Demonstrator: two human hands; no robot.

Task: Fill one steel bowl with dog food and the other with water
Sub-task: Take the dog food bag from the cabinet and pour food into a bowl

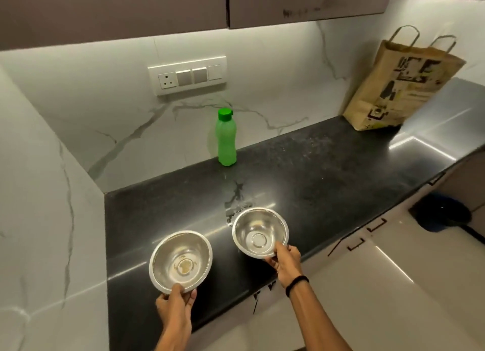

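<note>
Each hand, left (175, 302) and right (286, 261), pinches an empty bowl's near rim, left bowl (181, 261) and right bowl (259, 232), and should set them flat on the counter (328, 172), a little apart.

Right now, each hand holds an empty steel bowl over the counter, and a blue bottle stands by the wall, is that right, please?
Not quite: in the head view the bottle is green, not blue. Otherwise yes: the left hand and right hand each hold an empty steel bowl over the counter.

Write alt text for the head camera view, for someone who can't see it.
Two bare hands each hold an empty steel bowl by its near rim over a black countertop: left hand, left bowl; right hand, right bowl. Behind stand a capped green bottle and a paper bag.
</note>
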